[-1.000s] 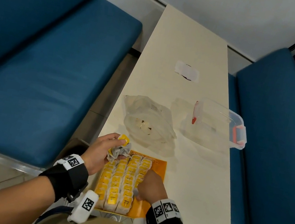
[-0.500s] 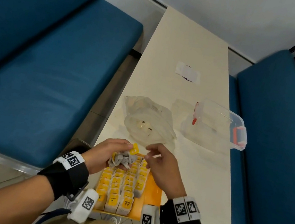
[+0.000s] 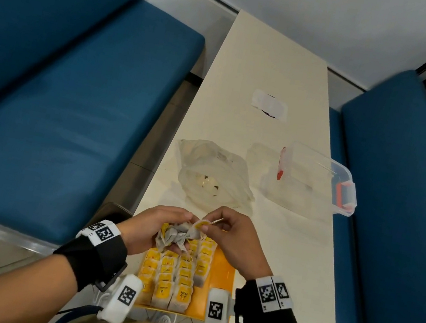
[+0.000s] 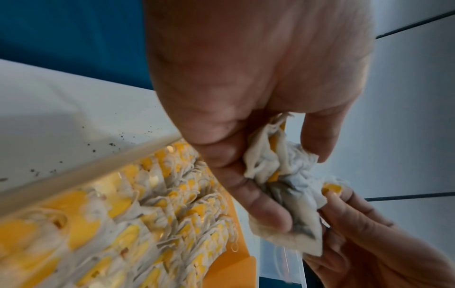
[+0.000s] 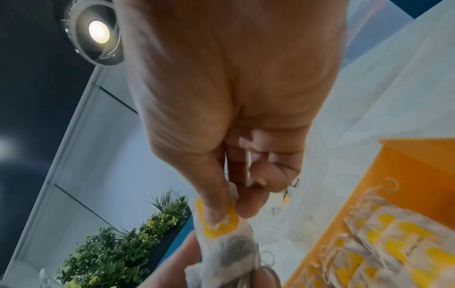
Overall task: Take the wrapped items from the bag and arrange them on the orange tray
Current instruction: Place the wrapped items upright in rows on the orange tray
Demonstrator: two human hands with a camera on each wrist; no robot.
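Your left hand is curled round a crumpled bunch of grey-white paper tea bags with yellow tags, held just above the far end of the flat orange plastic tray, while your right hand pinches the yellow tag of one bag between thumb and forefinger. Pull sharply and the strings could snag, dragging a second bag out or tearing the thin paper, and a dropped bag could knock the packed rows askew. The pinched bag's long axis seems to run from the tag down into your left palm, tag end up and toward the crumpled clear plastic bag; the bunch itself is too crumpled to judge.
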